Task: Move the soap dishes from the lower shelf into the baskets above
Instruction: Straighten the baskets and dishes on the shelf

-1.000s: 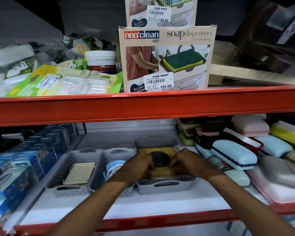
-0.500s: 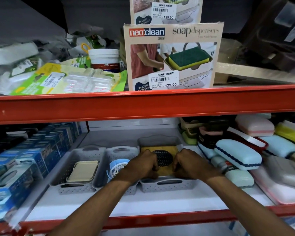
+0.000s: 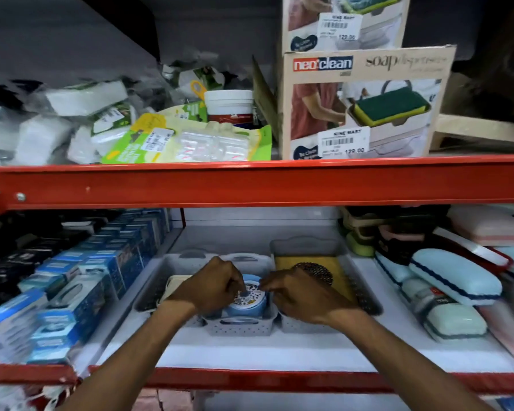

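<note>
Three grey perforated baskets stand side by side on the white shelf. The middle basket (image 3: 238,328) holds a round blue soap dish (image 3: 248,302) with a white perforated top. My left hand (image 3: 209,287) and my right hand (image 3: 297,293) both pinch that dish from either side at its top. The right basket (image 3: 306,246) holds a yellow soap dish (image 3: 340,272) with a dark round grid. The left basket (image 3: 172,264) holds a cream soap dish (image 3: 172,284), partly hidden behind my left hand.
Blue boxed goods (image 3: 80,295) fill the shelf's left side. Pastel soap cases (image 3: 454,275) pile up on the right. A red shelf beam (image 3: 250,182) runs overhead, with soap dispenser boxes (image 3: 365,105) and packets above it. Another red beam (image 3: 250,379) edges the shelf front.
Both hands left the yellow dish in the right basket and moved left onto the blue round dish in the middle basket. The camera came closer.
</note>
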### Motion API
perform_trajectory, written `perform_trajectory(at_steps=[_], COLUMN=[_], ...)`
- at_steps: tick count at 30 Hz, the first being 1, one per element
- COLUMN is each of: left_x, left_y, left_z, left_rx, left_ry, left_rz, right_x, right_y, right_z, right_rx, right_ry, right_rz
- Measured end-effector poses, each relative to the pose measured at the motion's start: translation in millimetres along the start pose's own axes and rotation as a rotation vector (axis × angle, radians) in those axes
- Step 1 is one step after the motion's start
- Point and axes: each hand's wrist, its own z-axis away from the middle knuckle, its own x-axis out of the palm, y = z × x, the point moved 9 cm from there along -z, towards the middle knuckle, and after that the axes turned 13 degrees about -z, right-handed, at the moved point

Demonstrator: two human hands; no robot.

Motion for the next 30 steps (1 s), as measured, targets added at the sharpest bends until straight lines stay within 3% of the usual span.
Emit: perform_trajectory(at_steps=[9, 17, 19, 24, 30], left_x=[15, 13, 2, -37, -11], left_y=[-8, -7, -17, -88, -111], left_z=[15, 24, 31, 66, 91], left_rx=[0.039, 0.04, 0.001, -0.233, -0.247], left_ry=[-0.051, -0.1, -0.092, 0.117, -0.047], left_rz=[-0.031, -0.062, -0.019, 0.032, -0.018], right_x=[23, 27, 21, 19, 72], right_y=[-7, -16, -25, -66, -96], right_z=[-12, -8, -8, -27, -78], right_rx=[0.024, 0.092, 0.092, 0.002, -0.024], right_ry=[-0.058, -0.082, -0.051, 0.043, -0.064], right_rz=[0.179, 0.131, 0.107, -0.03, 0.079])
